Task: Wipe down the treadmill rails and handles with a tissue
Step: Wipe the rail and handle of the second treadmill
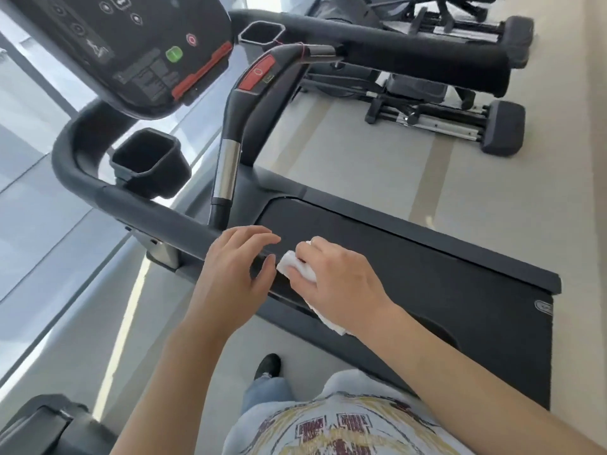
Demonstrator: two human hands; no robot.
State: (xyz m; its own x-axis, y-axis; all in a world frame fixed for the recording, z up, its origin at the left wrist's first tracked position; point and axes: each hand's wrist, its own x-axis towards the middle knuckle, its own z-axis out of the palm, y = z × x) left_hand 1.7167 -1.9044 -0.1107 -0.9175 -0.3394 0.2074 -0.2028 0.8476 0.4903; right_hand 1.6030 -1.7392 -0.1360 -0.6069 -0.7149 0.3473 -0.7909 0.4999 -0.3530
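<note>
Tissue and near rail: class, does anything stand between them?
Nothing visible does. The right hand grips the tissue at the near rail, and the left hand lies open beside it, not between them.

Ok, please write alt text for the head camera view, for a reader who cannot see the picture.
Seen from above, a person's right hand presses a white tissue onto the near side rail of a dark treadmill, while the left hand hovers open beside it. Above are the console, a cup holder and a handle with a red button.
</note>
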